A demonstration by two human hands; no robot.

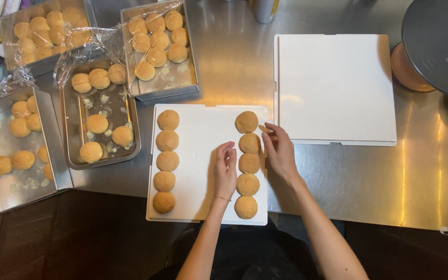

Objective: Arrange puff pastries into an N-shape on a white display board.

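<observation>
The left hand (pixel 225 171) lies flat, palm down, on the smooth white board (pixel 198 155), its grip spread and holding nothing; the fingers lie together, pointing away from the person. Just right of it runs a straight column of five round, matte golden dough balls (pixel 247 163), each touching the next. The right hand (pixel 280 153) rests on the far side of that column, its grip loosely spread, fingertips touching the upper balls without pinching any. The column thus sits between the two hands. Well left of the left hand, a second column of five balls (pixel 165 161) lines the board's other edge. Beyond the right hand lies a bare white square board (pixel 335 88) on the brushed steel table (pixel 390 176). Far left, steel trays (pixel 101 111) hold more balls under crumpled clear film.
</observation>
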